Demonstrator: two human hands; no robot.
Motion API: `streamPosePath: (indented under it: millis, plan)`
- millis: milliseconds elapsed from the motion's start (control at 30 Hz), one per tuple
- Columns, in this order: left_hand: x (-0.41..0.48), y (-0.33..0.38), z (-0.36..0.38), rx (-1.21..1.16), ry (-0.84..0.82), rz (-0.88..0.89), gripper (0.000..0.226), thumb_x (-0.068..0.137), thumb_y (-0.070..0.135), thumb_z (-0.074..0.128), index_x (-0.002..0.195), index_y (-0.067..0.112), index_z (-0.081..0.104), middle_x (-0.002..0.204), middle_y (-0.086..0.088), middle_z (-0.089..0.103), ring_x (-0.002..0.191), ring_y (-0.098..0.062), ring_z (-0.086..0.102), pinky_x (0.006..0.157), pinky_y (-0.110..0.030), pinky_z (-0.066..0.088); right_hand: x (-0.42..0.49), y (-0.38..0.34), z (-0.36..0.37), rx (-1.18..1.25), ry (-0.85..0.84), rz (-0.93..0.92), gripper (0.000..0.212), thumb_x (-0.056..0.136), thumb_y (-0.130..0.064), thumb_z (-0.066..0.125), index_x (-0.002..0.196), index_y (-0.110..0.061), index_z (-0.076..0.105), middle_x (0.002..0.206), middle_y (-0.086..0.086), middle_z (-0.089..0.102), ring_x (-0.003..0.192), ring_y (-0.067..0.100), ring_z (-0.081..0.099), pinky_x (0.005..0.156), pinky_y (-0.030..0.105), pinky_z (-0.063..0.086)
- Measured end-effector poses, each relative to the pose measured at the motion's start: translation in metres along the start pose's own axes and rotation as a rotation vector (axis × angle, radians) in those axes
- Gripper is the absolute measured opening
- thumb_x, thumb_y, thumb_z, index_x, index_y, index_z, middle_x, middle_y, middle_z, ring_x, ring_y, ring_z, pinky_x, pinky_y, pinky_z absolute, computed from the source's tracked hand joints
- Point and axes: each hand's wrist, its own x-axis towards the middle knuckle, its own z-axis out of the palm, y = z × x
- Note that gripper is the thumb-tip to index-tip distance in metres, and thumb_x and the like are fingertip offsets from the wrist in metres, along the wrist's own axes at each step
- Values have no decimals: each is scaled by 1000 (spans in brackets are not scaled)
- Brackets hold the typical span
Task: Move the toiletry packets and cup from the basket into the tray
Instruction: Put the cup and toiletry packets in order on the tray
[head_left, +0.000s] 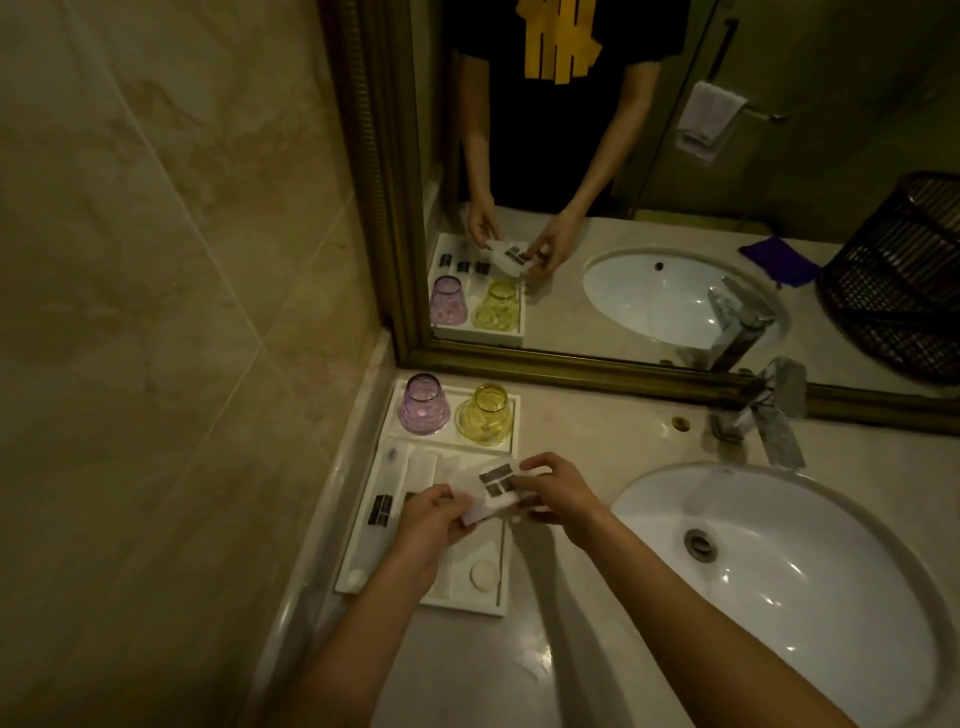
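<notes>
Both hands: left hand (434, 519) and right hand (558, 499) pinch one packet (493, 491), fingers pressed on opposite ends.
Advice: lower it flat into tray (500, 571)'s free slot.

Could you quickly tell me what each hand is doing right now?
Left hand: closed on the white packet, over the tray.
Right hand: closed on the same packet.

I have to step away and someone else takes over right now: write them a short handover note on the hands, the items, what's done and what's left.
Left hand and right hand both grip one white packet above the tray.
In the tray: purple cup and yellow cup upside down at the back, a packet with a dark label in a left slot, a round soap at the front.
Left: set this packet down, then check the basket, seen only in the mirror, contents hidden.
</notes>
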Motion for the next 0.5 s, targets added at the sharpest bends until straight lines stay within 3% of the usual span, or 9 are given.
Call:
streamPosePath:
  millis: [100, 200, 333, 400, 500]
  plan:
    - [-1, -6, 3, 4, 52, -51, 8, 89, -2, 64, 96, 2, 67, 92, -16, 73, 84, -33, 72, 77, -40, 60, 13, 0, 8, -91, 43, -61, 30, 83, -6, 77, 108, -10, 61, 100, 23, 72, 72, 23, 68, 63, 36, 59]
    - [0, -14, 1, 310, 130, -11, 8, 87, 9, 69, 81, 11, 63, 76, -10, 71, 63, -23, 67, 58, -32, 56, 27, -2, 15, -497, 113, -359, 22, 85, -7, 75, 104, -10, 64, 93, 14, 71, 77, 23, 66, 68, 37, 57]
    - [-2, -19, -18, 902, 245, 359, 13, 82, 19, 69, 75, 23, 59, 79, 1, 68, 77, -21, 65, 68, -35, 54, 43, -1, 22, -895, 163, -610, 31, 83, -7, 74, 112, -13, 65, 107, 12, 68, 92, 28, 65, 75, 33, 51]
    - [1, -21, -28, 1111, 238, 582, 8, 83, 14, 66, 86, 19, 61, 87, -2, 66, 86, -23, 62, 72, -39, 53, 45, 6, 23, -1078, 275, -713, 35, 81, -12, 75, 115, -16, 65, 115, 10, 65, 99, 31, 61, 80, 39, 51]
    - [11, -26, -39, 1444, 210, 737, 44, 77, 10, 73, 119, 13, 67, 123, -10, 67, 117, -32, 59, 95, -46, 52, 38, 17, 32, -1245, 288, -743, 28, 85, -25, 70, 113, -21, 64, 118, 5, 64, 107, 27, 59, 90, 43, 44]
